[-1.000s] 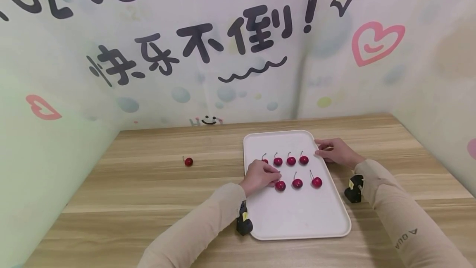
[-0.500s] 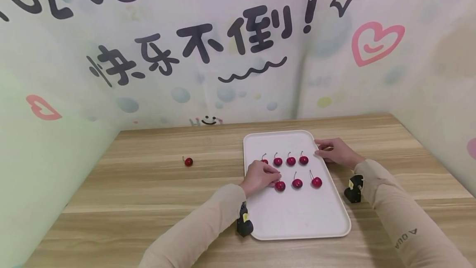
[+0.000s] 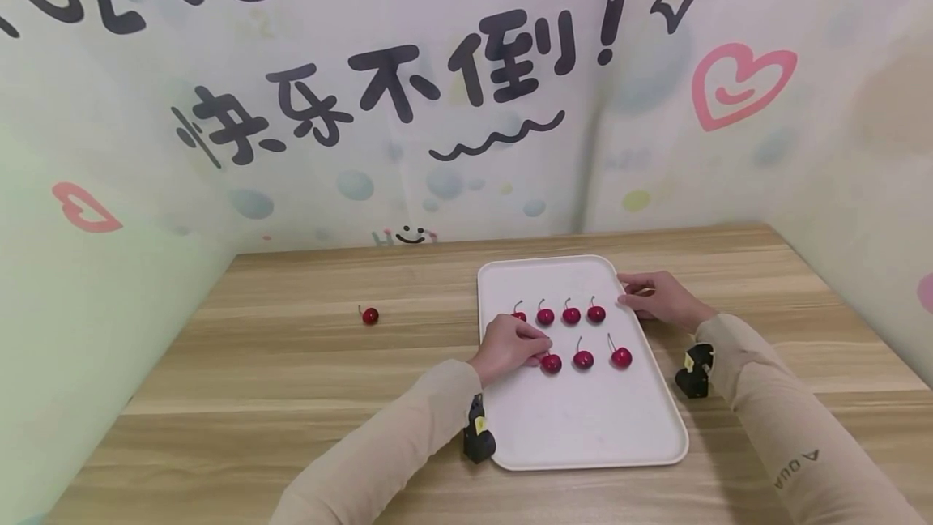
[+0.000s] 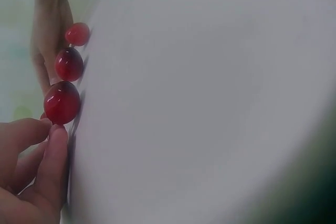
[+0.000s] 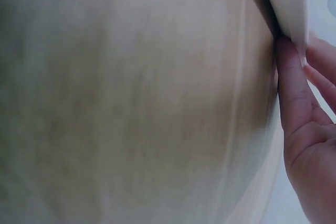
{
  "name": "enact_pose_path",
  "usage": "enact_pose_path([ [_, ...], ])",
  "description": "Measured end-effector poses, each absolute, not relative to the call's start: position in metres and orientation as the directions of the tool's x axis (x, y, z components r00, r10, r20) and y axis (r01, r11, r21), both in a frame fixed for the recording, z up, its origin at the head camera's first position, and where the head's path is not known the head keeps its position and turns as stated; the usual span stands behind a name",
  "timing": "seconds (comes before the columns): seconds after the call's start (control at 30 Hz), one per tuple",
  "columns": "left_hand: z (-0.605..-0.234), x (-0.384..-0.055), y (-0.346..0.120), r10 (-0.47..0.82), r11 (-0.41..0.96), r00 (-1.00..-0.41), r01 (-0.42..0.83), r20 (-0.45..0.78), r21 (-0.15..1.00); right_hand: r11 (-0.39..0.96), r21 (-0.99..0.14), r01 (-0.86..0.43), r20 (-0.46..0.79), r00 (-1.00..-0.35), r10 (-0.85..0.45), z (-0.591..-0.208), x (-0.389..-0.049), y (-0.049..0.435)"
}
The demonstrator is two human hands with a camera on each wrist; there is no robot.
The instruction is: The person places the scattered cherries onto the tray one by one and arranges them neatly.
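My left hand is over the left part of a white tray. Its thumb and fingers pinch a dark red cherry at the stem end, as the left wrist view also shows with the nearest cherry. To its right, two more cherries complete the front row, one in the middle and one at the end. Behind lies a row of several stemmed cherries, the leftmost partly hidden by my left hand. At the tray's right edge, my right hand grips the rim between thumb and fingers.
A lone cherry with its stem lies on the wooden table, left of the tray. A pale printed curtain with dark lettering hangs behind and beside the table.
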State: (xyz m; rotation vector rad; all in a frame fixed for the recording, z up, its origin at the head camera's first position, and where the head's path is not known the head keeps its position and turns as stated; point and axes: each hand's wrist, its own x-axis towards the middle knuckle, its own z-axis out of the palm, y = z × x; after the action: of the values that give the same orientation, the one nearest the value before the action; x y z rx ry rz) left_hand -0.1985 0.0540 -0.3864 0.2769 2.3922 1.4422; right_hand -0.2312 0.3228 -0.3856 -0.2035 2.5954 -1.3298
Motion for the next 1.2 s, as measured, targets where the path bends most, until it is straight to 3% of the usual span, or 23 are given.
enact_pose_path([
  [0.67,-0.381,-0.201,0.035,0.393,0.463,-0.908,0.058,-0.146,0.884,0.589,-0.808,-0.013,-0.135,-0.969,-0.207,-0.388,-0.234,0.324],
  [1.2,-0.36,-0.21,-0.032,0.343,0.468,-0.932,0.061,-0.118,0.882,0.59,-0.807,-0.016,-0.134,-0.969,-0.209,-0.389,-0.234,0.324],
])
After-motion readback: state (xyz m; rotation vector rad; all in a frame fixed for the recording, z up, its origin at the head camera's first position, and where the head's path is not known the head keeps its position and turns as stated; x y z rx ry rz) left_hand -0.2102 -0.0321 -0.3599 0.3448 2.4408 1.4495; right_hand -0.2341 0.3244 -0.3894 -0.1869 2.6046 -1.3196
